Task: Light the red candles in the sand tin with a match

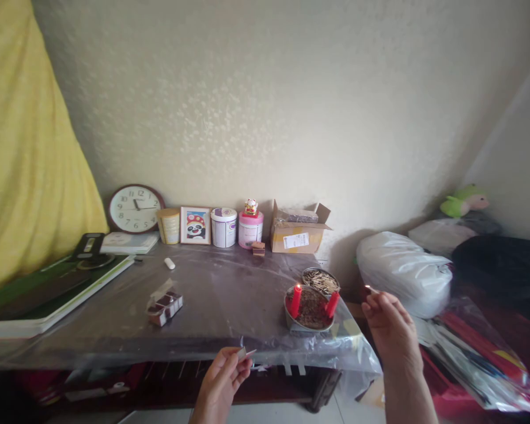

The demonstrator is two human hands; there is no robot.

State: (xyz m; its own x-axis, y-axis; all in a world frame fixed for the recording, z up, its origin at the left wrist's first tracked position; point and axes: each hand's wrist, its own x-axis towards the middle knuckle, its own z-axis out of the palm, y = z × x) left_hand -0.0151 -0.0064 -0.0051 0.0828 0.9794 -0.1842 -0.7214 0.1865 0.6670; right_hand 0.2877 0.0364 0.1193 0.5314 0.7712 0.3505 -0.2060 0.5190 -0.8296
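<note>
My right hand (391,327) is raised to the right of the table, thumb and fingers pinched on a match (369,288) with a small glow at its tip. In front of the table edge, my left hand (224,377) grips a small matchbox (242,353), partly hidden by the fingers. Two red candles stand in an oval tin (287,318) filled with brown grains. The left candle (295,301) has a flame. The right candle (332,304) leans a little, and no flame shows on it. Behind them sits a round tin of matchsticks (320,281).
A plastic-wrapped pack of small boxes (165,306) and a white capsule-shaped piece (169,263) lie on the plastic-covered table (229,300). Along the wall stand a clock (136,208), a picture frame (196,225), several tubs and a cardboard box (298,235). White bags (401,271) are heaped at right.
</note>
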